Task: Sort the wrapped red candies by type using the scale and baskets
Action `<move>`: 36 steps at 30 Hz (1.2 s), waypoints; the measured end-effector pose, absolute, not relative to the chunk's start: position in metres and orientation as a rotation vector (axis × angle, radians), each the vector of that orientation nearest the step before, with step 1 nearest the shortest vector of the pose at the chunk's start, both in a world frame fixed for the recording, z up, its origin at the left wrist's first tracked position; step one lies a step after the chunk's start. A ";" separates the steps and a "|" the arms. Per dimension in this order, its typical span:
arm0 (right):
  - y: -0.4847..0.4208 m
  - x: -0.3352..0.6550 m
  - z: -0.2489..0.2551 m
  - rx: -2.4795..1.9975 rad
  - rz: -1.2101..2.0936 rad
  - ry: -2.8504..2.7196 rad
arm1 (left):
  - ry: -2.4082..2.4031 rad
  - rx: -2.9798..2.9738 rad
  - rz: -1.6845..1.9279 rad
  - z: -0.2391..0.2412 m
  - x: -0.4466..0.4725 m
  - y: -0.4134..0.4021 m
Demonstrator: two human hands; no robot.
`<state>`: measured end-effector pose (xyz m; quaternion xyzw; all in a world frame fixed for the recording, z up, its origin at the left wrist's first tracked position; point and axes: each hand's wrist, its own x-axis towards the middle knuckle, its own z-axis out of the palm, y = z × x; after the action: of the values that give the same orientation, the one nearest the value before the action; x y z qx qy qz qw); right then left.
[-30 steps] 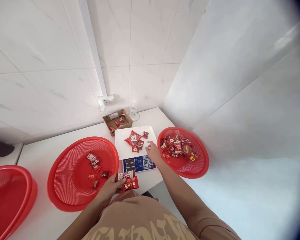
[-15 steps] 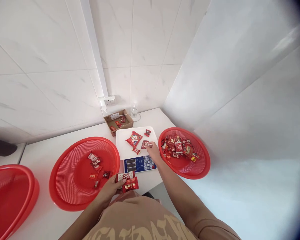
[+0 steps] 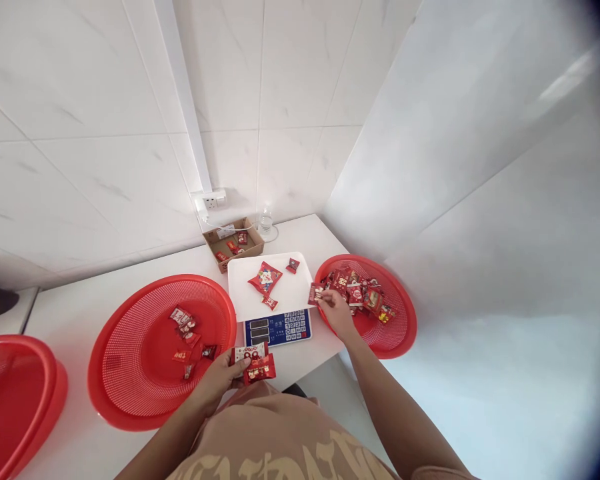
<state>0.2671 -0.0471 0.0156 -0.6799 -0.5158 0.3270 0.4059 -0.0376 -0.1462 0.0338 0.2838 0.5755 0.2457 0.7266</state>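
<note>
My left hand (image 3: 220, 379) is closed on a small stack of red snack packets (image 3: 255, 362) near the table's front edge. My right hand (image 3: 336, 310) pinches one small red packet (image 3: 315, 293) over the gap between the white scale tray (image 3: 245, 300) and the right red basket (image 3: 403, 333). A few red packets (image 3: 265, 277) lie on the scale tray. The right basket holds a heap of red packets (image 3: 355, 290). The scale's blue keypad and display (image 3: 279, 327) face me.
A large red mesh basket (image 3: 130, 387) at the left holds several packets (image 3: 186, 333). Another red basket (image 3: 15, 393) sits at the far left edge. A small cardboard box (image 3: 233, 243) with packets, a wall socket (image 3: 210, 200) and a clear glass (image 3: 265, 221) stand at the back. Tiled walls close in the corner.
My right hand picked a small packet off the scale tray and moved right with it toward the right basket. My left hand kept its stack still.
</note>
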 end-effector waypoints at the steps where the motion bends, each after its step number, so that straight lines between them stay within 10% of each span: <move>1: -0.042 0.258 0.012 -1.684 0.874 -1.368 | 1.270 0.629 0.540 0.034 -0.037 -0.146; 15: 0.080 0.211 -0.010 -1.962 0.583 -2.219 | 1.354 0.543 0.636 0.034 -0.046 -0.143; 26: -0.012 0.178 -0.021 -1.741 0.635 -1.964 | 1.266 0.533 0.630 0.039 -0.039 -0.137; 36: -0.104 0.166 0.043 -1.251 2.032 -1.435 | 1.217 0.743 0.571 0.048 -0.018 -0.139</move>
<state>0.1657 -0.1036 0.0430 -0.4420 -0.5070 0.7183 0.1777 -0.0176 -0.1390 0.0478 0.3359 0.5506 0.2583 0.7193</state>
